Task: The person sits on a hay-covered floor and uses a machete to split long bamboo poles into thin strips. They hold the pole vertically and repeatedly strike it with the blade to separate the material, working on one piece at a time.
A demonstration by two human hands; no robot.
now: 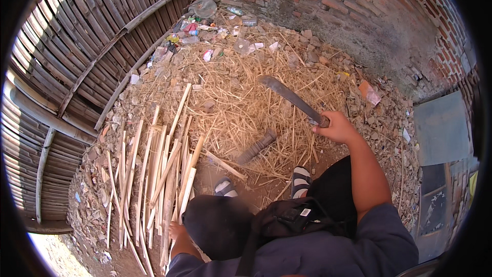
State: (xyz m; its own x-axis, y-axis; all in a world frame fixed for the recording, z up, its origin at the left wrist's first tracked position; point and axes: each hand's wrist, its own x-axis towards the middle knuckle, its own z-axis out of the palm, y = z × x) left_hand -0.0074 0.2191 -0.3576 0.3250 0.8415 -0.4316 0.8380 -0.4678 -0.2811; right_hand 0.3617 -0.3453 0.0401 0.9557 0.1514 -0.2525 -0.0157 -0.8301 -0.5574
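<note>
My right hand (335,127) is closed around the handle of a machete (292,96). Its long dark blade, curved at the tip, points up and left over the straw-covered ground. Low on the left, my left hand (178,232) is at the near ends of a pile of pale split bamboo strips (159,169), its fingers closed on a bamboo strip (188,190) at the pile's right side. The fingertips are partly hidden. Between my feet and the blade lies a dark, ridged, stick-like piece (256,146), thicker at its far end.
Dry straw shavings (230,97) cover the ground ahead. A bamboo slat wall (87,46) bounds the left side, a brick wall (348,7) the back and right. Bottles and plastic litter (192,33) lie in the far corner. A grey panel (443,128) leans at right. My sandalled feet (301,180) are close by.
</note>
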